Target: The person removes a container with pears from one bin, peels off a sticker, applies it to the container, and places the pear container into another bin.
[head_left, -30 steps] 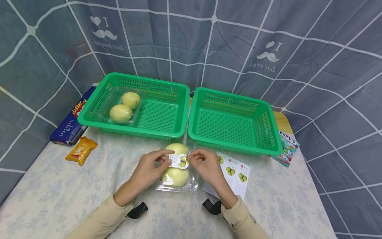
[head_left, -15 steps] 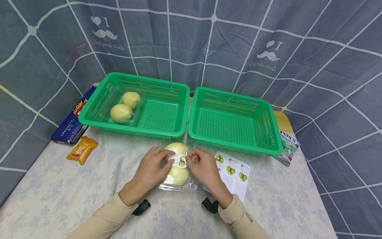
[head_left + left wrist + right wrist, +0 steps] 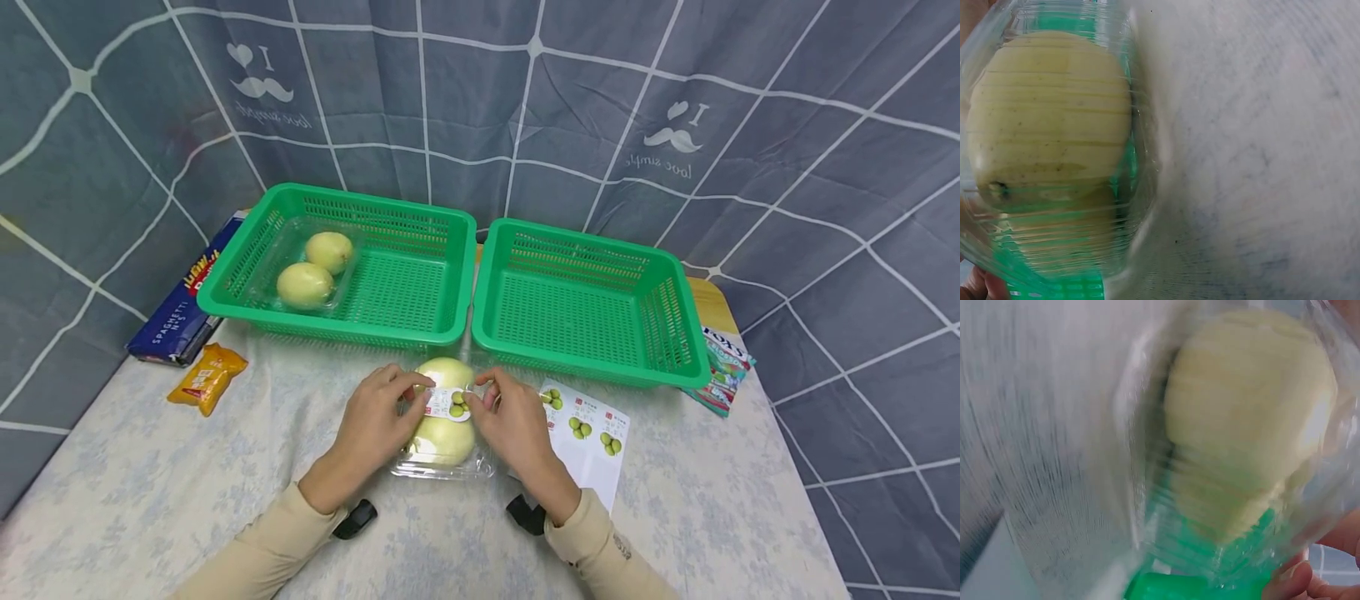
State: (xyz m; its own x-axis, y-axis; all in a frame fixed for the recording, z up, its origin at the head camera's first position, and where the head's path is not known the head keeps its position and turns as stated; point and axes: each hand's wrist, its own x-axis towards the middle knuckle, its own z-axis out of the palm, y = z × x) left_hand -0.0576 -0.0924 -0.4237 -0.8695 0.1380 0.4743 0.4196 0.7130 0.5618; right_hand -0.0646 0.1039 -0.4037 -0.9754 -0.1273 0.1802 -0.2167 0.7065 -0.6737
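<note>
A clear plastic clamshell box [image 3: 442,472] with two pale yellow melons [image 3: 441,442] stands on the cloth between the hands. Across the middle of its lid lies a white sticker [image 3: 448,404] with a green fruit picture. The left hand [image 3: 373,423] pinches the sticker's left end between thumb and index finger. At the other end, the right hand [image 3: 516,427] has its thumb and curled index finger on the sticker. Both wrist views show a melon [image 3: 1047,112] through the box's ribbed wall, with the fingertips [image 3: 1294,578] of the right hand low in the right wrist view.
Behind stand two green baskets; the left basket [image 3: 405,292] holds another boxed pair of melons [image 3: 305,285], the right basket [image 3: 577,308] nothing. A sticker sheet [image 3: 588,446] lies by the right hand. Around them are a spaghetti box [image 3: 176,317], an orange packet [image 3: 207,379] and a sweets bag [image 3: 723,371].
The sticker, held at both ends, has shifted slightly left and down onto the lid. The hands have come a little closer over it; the baskets have not moved.
</note>
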